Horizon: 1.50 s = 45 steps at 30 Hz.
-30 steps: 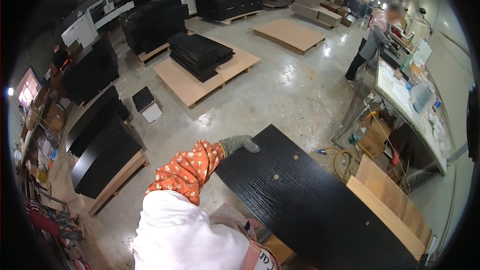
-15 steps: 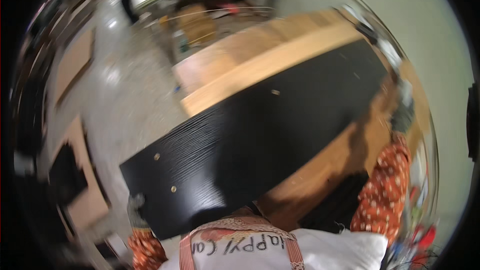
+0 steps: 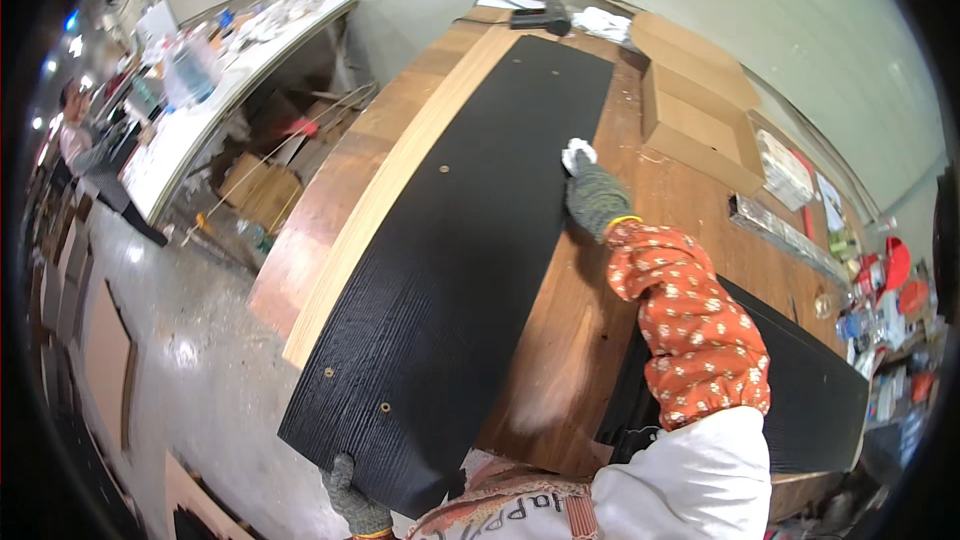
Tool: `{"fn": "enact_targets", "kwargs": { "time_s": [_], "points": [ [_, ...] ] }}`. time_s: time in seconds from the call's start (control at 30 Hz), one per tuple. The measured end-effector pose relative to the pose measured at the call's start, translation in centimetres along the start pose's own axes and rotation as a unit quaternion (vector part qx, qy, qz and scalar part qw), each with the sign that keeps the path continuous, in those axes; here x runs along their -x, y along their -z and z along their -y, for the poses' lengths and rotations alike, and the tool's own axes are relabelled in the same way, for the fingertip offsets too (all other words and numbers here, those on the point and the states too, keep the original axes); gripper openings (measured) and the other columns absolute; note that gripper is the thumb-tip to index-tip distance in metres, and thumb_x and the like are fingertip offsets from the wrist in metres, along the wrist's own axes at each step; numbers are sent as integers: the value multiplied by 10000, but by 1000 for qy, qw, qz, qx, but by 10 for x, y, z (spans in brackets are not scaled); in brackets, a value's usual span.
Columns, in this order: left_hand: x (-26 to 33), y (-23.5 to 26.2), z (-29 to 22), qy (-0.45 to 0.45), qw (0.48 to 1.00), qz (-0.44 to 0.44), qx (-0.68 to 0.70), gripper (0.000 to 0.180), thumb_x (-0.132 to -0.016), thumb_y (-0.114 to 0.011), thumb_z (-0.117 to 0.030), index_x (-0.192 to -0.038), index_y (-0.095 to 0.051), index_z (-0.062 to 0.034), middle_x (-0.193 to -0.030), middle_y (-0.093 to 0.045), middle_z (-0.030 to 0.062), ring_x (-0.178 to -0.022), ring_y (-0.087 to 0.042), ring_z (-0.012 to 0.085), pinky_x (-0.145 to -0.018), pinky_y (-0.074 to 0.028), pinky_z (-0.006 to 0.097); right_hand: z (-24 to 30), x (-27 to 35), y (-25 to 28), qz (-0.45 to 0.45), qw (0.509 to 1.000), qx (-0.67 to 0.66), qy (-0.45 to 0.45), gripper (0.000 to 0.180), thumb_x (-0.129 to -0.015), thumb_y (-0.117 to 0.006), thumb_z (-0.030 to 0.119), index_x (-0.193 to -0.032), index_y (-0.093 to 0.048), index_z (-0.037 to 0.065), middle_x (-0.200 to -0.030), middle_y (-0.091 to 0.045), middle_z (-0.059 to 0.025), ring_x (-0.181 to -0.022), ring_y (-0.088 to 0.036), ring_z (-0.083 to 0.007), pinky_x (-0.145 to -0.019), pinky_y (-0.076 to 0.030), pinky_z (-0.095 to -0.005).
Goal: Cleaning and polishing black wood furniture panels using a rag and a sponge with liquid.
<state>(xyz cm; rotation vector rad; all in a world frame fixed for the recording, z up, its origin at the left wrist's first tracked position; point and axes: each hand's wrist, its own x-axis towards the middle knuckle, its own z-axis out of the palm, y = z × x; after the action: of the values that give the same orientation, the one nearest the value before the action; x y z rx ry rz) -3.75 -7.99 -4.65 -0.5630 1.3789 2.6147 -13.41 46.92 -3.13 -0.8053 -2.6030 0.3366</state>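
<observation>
At upper left, a person point(image 3: 92, 152) stands beside a white-topped table point(image 3: 262, 52) bearing a clear container point(image 3: 193, 77). An open cardboard box point(image 3: 700, 130) lies at upper right; red items point(image 3: 897, 262) crowd the right edge.

Black panel point(image 3: 450, 260), orange sleeve point(image 3: 700, 325) — small pale flowers all over it.
Fine streaky grain and brass-coloured dots point(image 3: 385, 407) mark the panel; left grip point(image 3: 355, 502) and right grip point(image 3: 597, 198) show mottled grey knit, yellow at the cuff point(image 3: 622, 224) — with white cloth point(image 3: 577, 150), pale yellow wood strip point(image 3: 325, 310) and reddish-brown surface point(image 3: 560, 360).

Evenly bright; floor point(image 3: 190, 340) glares (edges bend).
</observation>
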Motion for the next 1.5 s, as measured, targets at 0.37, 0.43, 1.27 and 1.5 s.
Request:
{"fn": "enact_targets", "kwargs": {
  "time_s": [0.37, 0.43, 1.27, 1.5],
  "points": [
    [-40, -11, 23, -71, 972, -34, -221, 606, -877, -673, -239, -1380, -456, 20, -1327, -531, 180, -1141, -552, 297, -998, -452, 398, 23, 101, 158, -56, 966, -119, 223, 248, -948, -496, 265, -1075, -607, 84, -980, -656, -171, -907, -632, -374, -768, -502, -473],
    [-58, -25, 53, -135, 930, -10, -341, 493, -837, -717, -366, -1195, -604, -46, -1104, -651, 214, -898, -640, 338, -799, -523, 487, -1, 144, 179, -5, 973, 13, 230, 371, -904, -551, 280, -1226, -533, 97, -970, -620, -189, -848, -627, -332, -653, -503, -483],
    [215, -431, 393, -522, 289, 662, -454, 436, -927, -610, -216, -1314, -541, -27, -1350, -538, 192, -1286, -468, 381, -1092, -338, 462, -357, 462, 221, -123, 892, 417, -125, 164, -884, -540, 199, -896, -660, 87, -792, -661, -111, -734, -653, -244, -670, -528, -453],
    [255, -452, 473, -535, 223, 682, -447, 545, -950, -556, -323, -1411, -442, -54, -1430, -467, 179, -1347, -407, 366, -1135, -282, 492, -512, 525, 335, -168, 830, 326, -421, 177, -873, -541, 207, -983, -639, 109, -760, -656, -145, -713, -668, -325, -564, -512, -483]
  ]
}}
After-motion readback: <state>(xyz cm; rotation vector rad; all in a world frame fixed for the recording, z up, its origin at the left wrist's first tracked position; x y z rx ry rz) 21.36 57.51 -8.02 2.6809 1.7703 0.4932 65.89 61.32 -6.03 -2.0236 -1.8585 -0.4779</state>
